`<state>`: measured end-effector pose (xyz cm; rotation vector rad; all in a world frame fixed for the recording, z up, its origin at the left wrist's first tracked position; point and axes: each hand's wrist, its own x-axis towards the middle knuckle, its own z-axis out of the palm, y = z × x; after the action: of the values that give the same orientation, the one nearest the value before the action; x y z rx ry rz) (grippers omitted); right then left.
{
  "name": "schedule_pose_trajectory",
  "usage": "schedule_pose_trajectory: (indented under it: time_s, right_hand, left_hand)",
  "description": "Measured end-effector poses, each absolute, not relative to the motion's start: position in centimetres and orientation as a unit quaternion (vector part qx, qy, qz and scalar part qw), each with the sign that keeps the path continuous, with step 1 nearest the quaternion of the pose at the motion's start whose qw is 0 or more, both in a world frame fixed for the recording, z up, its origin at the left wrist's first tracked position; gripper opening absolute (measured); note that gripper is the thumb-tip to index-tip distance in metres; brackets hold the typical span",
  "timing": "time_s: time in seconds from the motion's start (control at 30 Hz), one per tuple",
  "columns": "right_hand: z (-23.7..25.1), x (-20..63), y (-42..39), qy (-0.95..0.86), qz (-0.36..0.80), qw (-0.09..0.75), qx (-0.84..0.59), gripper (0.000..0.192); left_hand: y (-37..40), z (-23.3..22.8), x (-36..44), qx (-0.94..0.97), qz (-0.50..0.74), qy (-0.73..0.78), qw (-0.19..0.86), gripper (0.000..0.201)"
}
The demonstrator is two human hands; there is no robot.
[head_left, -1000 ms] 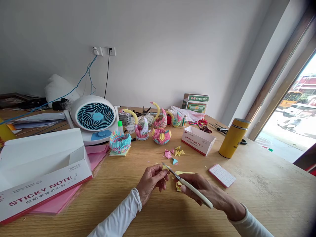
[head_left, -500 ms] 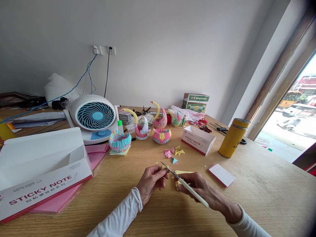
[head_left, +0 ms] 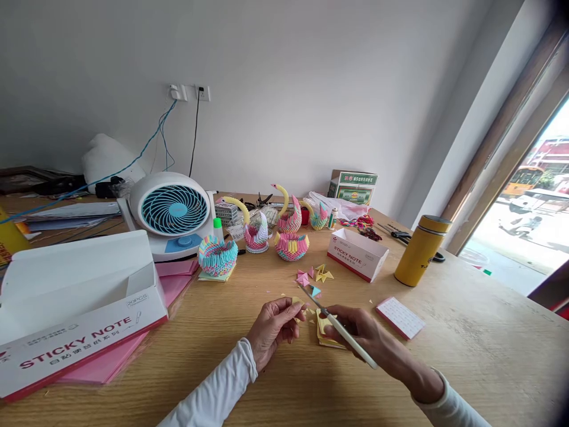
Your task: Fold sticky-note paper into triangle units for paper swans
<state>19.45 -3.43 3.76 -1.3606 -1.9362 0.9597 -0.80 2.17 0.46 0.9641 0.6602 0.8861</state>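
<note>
My left hand (head_left: 276,326) is closed, pinching a small piece of yellow paper (head_left: 297,301) between thumb and fingertips. In my right hand (head_left: 362,332) is a white-handled blade (head_left: 349,339), its thin pointed tip angled up and left, just right of the paper. I cannot tell whether it is a knife or scissors seen edge-on. Beneath that hand lies a stack of yellow paper (head_left: 326,338), partly covered. Tiny yellow scraps lie by the fingers. Beyond them are folded pink pieces (head_left: 304,277), yellow pieces (head_left: 323,274) and a blue piece (head_left: 315,290).
Folded-paper swans and bowls (head_left: 291,246) stand farther back. To the left are an open sticky note box (head_left: 89,332) and a fan (head_left: 173,207). On the right are a smaller box (head_left: 355,256), a yellow bottle (head_left: 420,252) and a patterned note pad (head_left: 400,317).
My right hand has shifted slightly right, drawing the blade tip away from the yellow paper. More of the yellow stack shows. My left hand stays almost where it was.
</note>
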Motion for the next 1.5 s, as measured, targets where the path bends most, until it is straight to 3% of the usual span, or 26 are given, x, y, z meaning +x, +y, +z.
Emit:
schedule_pose_trajectory:
  time_s: [0.23, 0.37, 0.6, 0.8, 1.0, 1.1, 1.2, 1.33, 1.5]
  right_hand:
    - [1.8, 27.0, -3.3, -0.727, 0.051, 0.246, -0.639, 0.032]
    - [0.2, 31.7, -3.7, -0.717, -0.034, 0.221, -0.660, 0.020]
    - [-1.8, 35.2, -3.2, -0.716, -0.050, 0.190, -0.670, 0.028]
    - [-1.6, 35.4, -2.8, -0.715, -0.053, 0.108, -0.688, 0.039]
    - [1.0, 33.8, -3.1, -0.682, -0.080, 0.018, -0.727, 0.036]
    - [3.3, 29.6, -3.2, -0.710, -0.089, 0.070, -0.695, 0.031]
    - [4.6, 23.8, -3.0, -0.759, 0.028, 0.184, -0.624, 0.033]
    - [4.0, 18.3, -2.2, -0.772, 0.128, 0.271, -0.561, 0.030]
    - [2.3, 16.5, -1.2, -0.753, 0.165, 0.340, -0.538, 0.031]
  left_hand:
    - [2.3, 0.1, -0.8, 0.443, 0.402, 0.291, 0.747, 0.034]
    - [2.3, -0.1, -0.8, 0.440, 0.406, 0.293, 0.746, 0.037]
    - [2.1, -0.1, -0.7, 0.445, 0.425, 0.316, 0.722, 0.041]
    - [2.2, 0.0, -0.6, 0.453, 0.435, 0.325, 0.707, 0.041]
    - [2.3, 0.1, -0.6, 0.454, 0.442, 0.337, 0.696, 0.041]
    - [2.2, 0.1, -0.5, 0.468, 0.441, 0.335, 0.689, 0.045]
    - [2.0, 0.0, -0.4, 0.490, 0.436, 0.334, 0.677, 0.047]
    - [1.8, -0.2, -0.2, 0.527, 0.416, 0.321, 0.668, 0.049]
    - [2.1, -0.9, 0.0, 0.585, 0.390, 0.307, 0.642, 0.049]
